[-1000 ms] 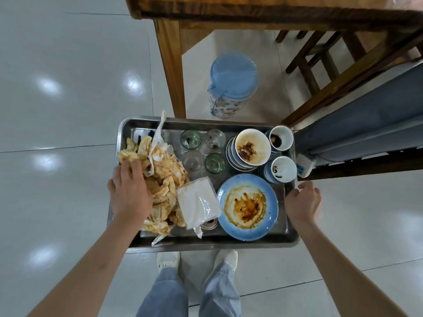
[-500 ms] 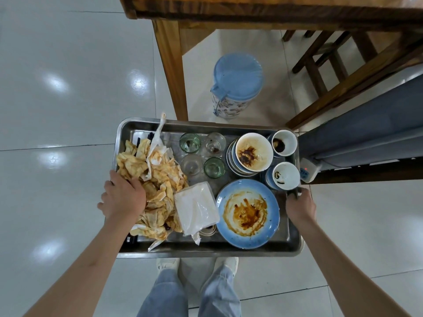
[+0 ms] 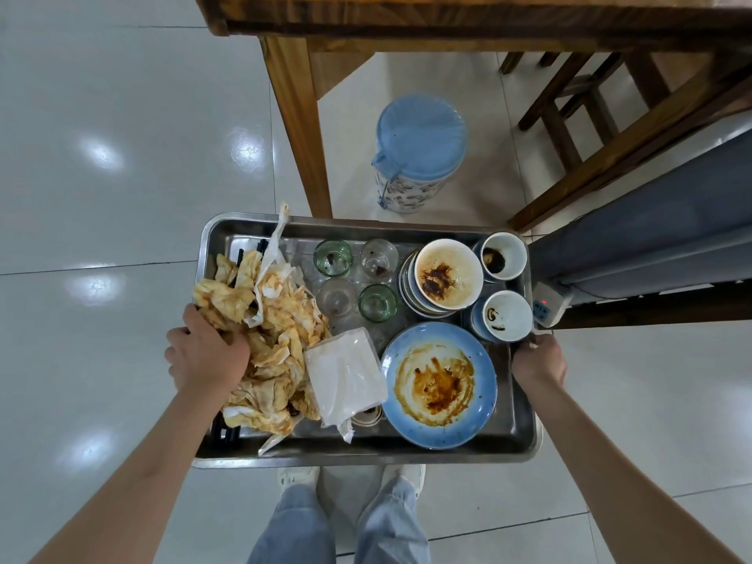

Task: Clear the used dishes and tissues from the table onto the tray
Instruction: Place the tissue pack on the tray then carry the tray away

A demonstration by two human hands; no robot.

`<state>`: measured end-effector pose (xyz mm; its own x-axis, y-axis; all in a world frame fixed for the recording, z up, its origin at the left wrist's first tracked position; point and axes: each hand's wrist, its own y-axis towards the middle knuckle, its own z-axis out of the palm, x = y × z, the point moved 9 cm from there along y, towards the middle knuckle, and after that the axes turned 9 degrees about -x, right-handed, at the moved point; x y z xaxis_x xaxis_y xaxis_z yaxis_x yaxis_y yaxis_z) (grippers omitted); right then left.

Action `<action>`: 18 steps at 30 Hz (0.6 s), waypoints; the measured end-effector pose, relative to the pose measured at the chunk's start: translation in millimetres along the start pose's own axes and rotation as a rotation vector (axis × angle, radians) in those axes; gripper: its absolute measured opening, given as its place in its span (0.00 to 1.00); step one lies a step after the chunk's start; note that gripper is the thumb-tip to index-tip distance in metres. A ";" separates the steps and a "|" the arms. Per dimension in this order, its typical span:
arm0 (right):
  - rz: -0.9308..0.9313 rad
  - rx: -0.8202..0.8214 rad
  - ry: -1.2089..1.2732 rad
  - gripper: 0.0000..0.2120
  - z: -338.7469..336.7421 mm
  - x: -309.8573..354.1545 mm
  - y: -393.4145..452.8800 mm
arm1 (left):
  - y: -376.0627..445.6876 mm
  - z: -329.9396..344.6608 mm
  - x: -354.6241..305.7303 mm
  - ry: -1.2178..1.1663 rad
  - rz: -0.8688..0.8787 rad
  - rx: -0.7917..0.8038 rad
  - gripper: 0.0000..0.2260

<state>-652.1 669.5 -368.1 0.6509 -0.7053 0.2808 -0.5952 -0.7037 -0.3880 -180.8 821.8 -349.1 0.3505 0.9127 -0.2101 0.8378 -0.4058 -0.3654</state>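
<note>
Tray (image 3: 525,439): steel, shallow-rimmed, carried in front of the person above the floor, just short of the table (image 3: 447,18). Loaded full.

Contents, left to right:
- Tissues (image 3: 280,339): stained, crumpled heap on the left half. Soft, very light, apt to slide or blow off.
- Tissue pack (image 3: 346,376): plastic-wrapped, leaning against the heap.
- Glasses (image 3: 356,278): four, small, upright, clustered centre rear. Fragile, likely to tip.
- Bowls (image 3: 445,276): stacked, sauce-smeared, right of the glasses.
- Cups (image 3: 504,287): two, white, right rear corner.
- Plate (image 3: 439,384): blue, greasy, flat at front right.

Left hand (image 3: 205,356): at the tray's left rim, fingers curled in over the tissues, pressing the heap down; whether it also clasps the rim underneath cannot be told.
Right hand (image 3: 539,360): fingers wrapped round the right rim, beside the nearer cup.

Handling: load judged heavy on the crockery side, slick metal; best held at both short rims, kept level, no jolts.

Status: clearing appears complete.
</note>
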 end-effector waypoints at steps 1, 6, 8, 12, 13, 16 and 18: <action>-0.007 0.000 -0.008 0.13 -0.6 0.5 0.2 | -0.1 -0.1 -0.6 0.004 0.001 0.009 0.31; -0.024 0.001 -0.036 0.15 -4.2 3.2 -3.9 | -2.8 -1.0 -2.6 0.038 0.027 0.032 0.32; -0.028 0.005 -0.039 0.15 -5.1 4.0 -5.8 | -3.2 -1.8 -2.3 0.050 0.041 0.036 0.32; -0.040 0.015 -0.044 0.15 -5.7 4.8 -7.9 | -4.5 -1.5 -3.7 0.076 0.071 0.046 0.32; -0.043 0.019 -0.046 0.15 -5.9 5.0 -8.2 | -5.3 -1.2 -4.2 0.088 0.079 0.046 0.33; -0.057 0.028 -0.055 0.15 -6.6 6.4 -9.2 | -6.2 -0.4 -4.6 0.112 0.096 0.051 0.33; -0.065 0.031 -0.059 0.15 -7.5 7.1 -9.5 | -5.0 -0.5 -3.5 0.110 0.095 0.053 0.32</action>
<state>-645.3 670.6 -355.8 0.7146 -0.6516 0.2545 -0.5366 -0.7440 -0.3983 -186.0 820.7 -346.1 0.4736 0.8685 -0.1466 0.7762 -0.4902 -0.3964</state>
